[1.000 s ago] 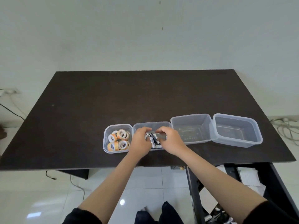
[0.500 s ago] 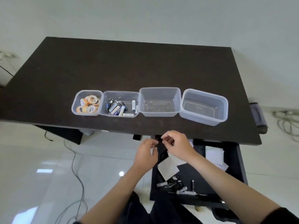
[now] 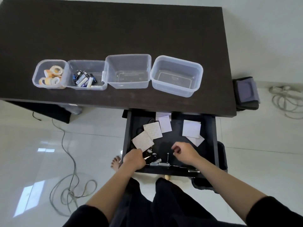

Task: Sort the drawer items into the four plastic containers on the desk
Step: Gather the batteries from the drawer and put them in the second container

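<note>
Four clear plastic containers stand in a row on the dark desk. The leftmost container holds tape rolls, the second container holds batteries, and the third container and fourth container hold nothing. Below the desk the black drawer is pulled out with paper sheets, loose batteries and pens inside. My left hand reaches into the drawer's front left, fingers curled over small items; what it grips is hidden. My right hand hovers over the drawer with fingers loosely bent, holding nothing.
A grey cable lies coiled on the white tiled floor at left. A dark pouch hangs off the desk's right edge, with a white cord beyond it. My legs and bare foot are beneath the drawer.
Both hands left the battery container on the desk, drew back and went down into the open drawer. The view tilted downward.
</note>
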`<state>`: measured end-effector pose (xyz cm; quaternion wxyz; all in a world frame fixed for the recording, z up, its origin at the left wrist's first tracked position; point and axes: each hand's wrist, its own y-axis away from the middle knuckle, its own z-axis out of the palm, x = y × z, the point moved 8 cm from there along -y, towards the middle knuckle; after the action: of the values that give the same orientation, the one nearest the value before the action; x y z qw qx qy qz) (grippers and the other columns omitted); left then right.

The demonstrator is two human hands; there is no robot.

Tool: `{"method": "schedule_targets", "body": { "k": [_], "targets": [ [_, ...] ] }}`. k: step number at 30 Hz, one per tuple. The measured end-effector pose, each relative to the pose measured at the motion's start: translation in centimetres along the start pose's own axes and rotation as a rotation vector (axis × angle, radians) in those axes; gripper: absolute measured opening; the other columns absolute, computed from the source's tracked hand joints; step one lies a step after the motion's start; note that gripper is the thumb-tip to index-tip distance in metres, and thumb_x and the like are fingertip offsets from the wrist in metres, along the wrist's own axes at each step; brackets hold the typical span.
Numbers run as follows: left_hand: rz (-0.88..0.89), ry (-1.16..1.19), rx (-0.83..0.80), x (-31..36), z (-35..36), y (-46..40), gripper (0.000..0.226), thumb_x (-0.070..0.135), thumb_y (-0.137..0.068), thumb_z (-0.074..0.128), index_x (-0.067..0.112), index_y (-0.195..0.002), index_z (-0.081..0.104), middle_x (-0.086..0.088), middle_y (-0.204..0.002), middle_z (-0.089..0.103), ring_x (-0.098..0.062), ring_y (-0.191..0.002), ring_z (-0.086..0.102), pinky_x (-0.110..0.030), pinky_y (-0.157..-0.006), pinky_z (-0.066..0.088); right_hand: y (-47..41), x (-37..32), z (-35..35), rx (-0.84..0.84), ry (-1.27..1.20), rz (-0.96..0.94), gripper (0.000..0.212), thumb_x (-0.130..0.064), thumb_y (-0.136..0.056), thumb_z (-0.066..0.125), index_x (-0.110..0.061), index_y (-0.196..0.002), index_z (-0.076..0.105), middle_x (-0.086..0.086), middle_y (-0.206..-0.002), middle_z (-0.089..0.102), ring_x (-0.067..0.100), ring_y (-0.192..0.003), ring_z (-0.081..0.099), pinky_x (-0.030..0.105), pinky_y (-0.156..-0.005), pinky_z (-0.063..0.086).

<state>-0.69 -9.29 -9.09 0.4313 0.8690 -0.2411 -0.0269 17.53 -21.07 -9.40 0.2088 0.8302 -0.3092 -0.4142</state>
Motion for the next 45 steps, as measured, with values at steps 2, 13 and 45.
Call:
{"method": "schedule_targets", "body": {
  "k": [2,13,45],
  "targets": [
    [0.022,-0.033,-0.039,0.1,0.4,-0.6,0.029,0.019,-0.087,0.049,0.01,-0.113,0.055,-0.009,-0.12,0.058,-0.027,-0.107,0.058,-0.034,-0.08,0.047,-0.2,0.7,1.5,-0.07,0.026,0.012,0.02,-0.012,-0.082,0.064,-0.018,-0.101,0.065,-0.001,-0.09,0.062,0.014,-0.08,0.057,0.026,-0.078,0.049],
    [0.127,0.412,-0.085,0.1,1.2,-2.1,0.064,-0.006,-0.083,0.046,0.022,-0.139,0.04,-0.001,-0.135,0.05,-0.022,-0.121,0.05,-0.033,-0.098,0.046,-1.3,0.9,5.3,-0.186,0.121,0.034,0.044,-0.014,-0.081,0.065,-0.022,-0.123,0.055,0.009,-0.118,0.048,0.026,-0.108,0.055,0.032,-0.095,0.045],
    [0.283,0.685,0.199,5.9,-4.7,-6.3,0.029,-0.004,-0.087,0.051,0.018,-0.091,0.07,0.0,-0.093,0.067,-0.016,-0.083,0.06,-0.029,-0.07,0.051,-1.5,1.8,5.5,-0.152,0.096,0.064,0.034,-0.017,-0.086,0.062,-0.022,-0.119,0.055,0.003,-0.109,0.053,0.014,-0.091,0.049,0.025,-0.078,0.041]
  ]
}}
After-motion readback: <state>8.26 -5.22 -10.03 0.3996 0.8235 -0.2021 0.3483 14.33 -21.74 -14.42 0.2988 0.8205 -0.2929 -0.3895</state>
